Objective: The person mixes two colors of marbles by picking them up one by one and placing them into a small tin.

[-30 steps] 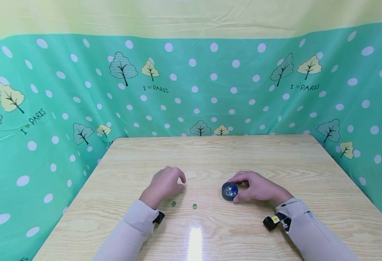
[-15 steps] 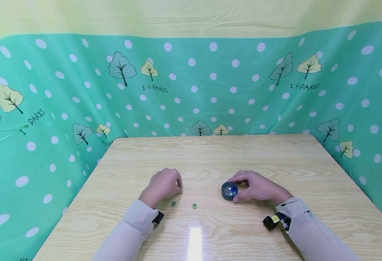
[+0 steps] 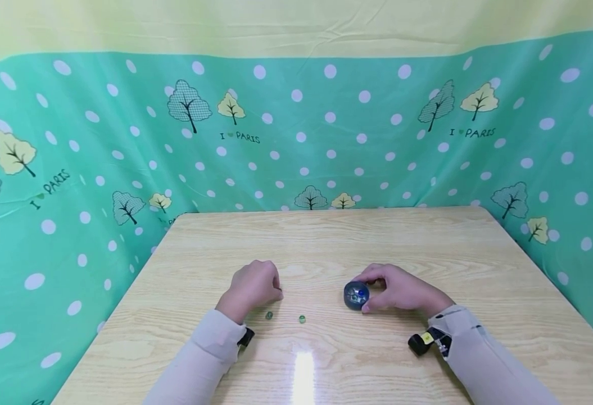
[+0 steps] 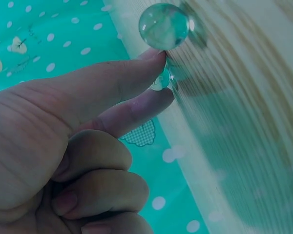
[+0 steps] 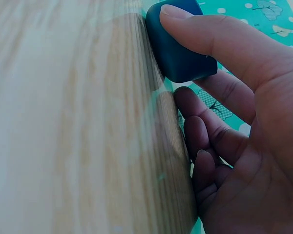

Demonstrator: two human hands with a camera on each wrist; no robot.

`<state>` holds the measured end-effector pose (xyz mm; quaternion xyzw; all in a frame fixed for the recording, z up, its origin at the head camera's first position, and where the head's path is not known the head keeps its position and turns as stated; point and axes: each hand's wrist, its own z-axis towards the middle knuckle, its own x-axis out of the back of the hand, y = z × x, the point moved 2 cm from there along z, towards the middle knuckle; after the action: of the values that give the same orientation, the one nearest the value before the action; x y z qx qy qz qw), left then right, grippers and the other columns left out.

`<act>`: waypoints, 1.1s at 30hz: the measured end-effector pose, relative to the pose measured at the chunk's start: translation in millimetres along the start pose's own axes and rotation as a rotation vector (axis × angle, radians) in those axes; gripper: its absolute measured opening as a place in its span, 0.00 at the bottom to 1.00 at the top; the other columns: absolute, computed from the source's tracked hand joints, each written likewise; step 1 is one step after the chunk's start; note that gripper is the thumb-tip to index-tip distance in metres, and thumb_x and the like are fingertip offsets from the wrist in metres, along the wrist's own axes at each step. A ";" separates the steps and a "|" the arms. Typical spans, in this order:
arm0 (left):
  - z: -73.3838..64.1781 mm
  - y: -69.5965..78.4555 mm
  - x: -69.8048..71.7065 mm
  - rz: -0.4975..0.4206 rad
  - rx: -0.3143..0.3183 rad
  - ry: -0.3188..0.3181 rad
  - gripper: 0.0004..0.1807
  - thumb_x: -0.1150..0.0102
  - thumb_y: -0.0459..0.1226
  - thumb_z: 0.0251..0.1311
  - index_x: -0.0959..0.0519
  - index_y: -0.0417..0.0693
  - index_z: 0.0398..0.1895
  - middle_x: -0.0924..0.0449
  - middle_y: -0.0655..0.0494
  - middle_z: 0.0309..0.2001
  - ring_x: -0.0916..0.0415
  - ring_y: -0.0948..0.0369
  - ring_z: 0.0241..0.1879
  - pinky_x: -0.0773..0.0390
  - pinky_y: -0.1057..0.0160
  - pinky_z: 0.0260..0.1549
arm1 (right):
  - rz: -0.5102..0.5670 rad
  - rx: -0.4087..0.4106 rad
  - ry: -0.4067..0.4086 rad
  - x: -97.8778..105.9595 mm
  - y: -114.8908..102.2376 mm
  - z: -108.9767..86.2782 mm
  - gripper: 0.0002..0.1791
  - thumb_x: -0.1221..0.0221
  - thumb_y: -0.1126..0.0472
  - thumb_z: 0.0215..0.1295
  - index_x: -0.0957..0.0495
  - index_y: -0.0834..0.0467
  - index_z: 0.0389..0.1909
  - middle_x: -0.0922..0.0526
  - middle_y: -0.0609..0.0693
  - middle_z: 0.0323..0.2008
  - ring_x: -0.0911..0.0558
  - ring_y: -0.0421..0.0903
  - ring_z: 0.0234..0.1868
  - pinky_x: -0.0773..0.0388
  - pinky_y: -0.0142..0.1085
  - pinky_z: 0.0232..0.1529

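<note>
My left hand pinches a small clear glass marble between thumb and forefinger, just above the wooden table; the other fingers are curled in. A greenish marble lies on the table near that wrist, large in the left wrist view. To its right rests a green marble. My right hand grips a small round dark blue cup from its right side, thumb in front and fingers behind. The cup stands on the table, with a blue marble and something clear inside.
The pale wooden table reaches back to a green dotted curtain, which also runs along both sides. A bright light reflection lies on the table's front middle. A black wrist camera juts from the right cuff.
The left thumb and forefinger have closed together on a marble, the hand drawing slightly left. My right hand and the cup have stayed in place.
</note>
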<state>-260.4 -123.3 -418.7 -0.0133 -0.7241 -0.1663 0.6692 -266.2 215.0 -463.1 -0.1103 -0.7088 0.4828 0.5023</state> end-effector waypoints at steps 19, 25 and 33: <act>-2.0 1.4 0.4 0.017 0.017 -0.025 0.13 0.17 0.48 0.47 0.15 0.56 0.24 0.18 0.63 0.27 0.26 0.61 0.25 0.25 0.60 0.26 | 0.014 -0.009 -0.003 0.1 -0.4 0.4 0.31 0.20 0.49 0.50 0.16 0.40 0.58 0.18 0.41 0.54 0.23 0.47 0.57 0.29 0.48 0.62; -1.6 3.9 0.3 0.009 0.000 -0.021 0.13 0.18 0.44 0.50 0.16 0.58 0.19 0.19 0.65 0.24 0.26 0.63 0.24 0.25 0.61 0.24 | 0.005 -0.003 -0.001 -0.5 -1.3 0.1 0.31 0.20 0.49 0.51 0.17 0.40 0.58 0.18 0.41 0.53 0.23 0.47 0.57 0.29 0.49 0.62; -1.7 6.1 1.3 0.021 -0.008 -0.025 0.12 0.18 0.44 0.50 0.16 0.59 0.19 0.18 0.66 0.24 0.26 0.63 0.23 0.25 0.61 0.24 | 0.007 -0.017 -0.003 0.0 -2.7 -0.6 0.30 0.20 0.50 0.51 0.16 0.39 0.57 0.18 0.41 0.54 0.23 0.47 0.57 0.30 0.49 0.62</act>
<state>-257.4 -118.2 -416.0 -0.0257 -0.7316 -0.1621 0.6617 -264.9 213.9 -460.9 -0.1165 -0.7131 0.4788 0.4986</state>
